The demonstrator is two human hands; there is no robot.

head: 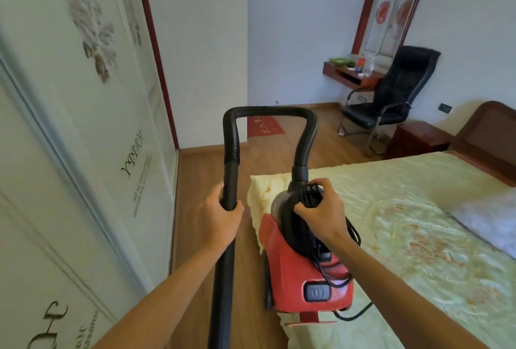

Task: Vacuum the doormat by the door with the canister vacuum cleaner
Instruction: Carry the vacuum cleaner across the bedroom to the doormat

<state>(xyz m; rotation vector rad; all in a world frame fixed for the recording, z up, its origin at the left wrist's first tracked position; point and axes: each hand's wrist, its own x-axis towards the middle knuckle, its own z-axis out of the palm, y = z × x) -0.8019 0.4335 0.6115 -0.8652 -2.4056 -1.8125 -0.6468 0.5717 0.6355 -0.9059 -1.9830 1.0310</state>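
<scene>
Hands (222, 216) (321, 209) carry vacuum (301, 270) (hose (268, 111) looped).

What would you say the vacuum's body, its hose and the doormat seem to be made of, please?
Canister vacuum body: red moulded plastic, semi-gloss, with soft highlights. Hose: black ribbed flexible plastic; the ridges show. Doormat: red, flat and matte, probably woven or pile fabric, though too distant to confirm.
</scene>
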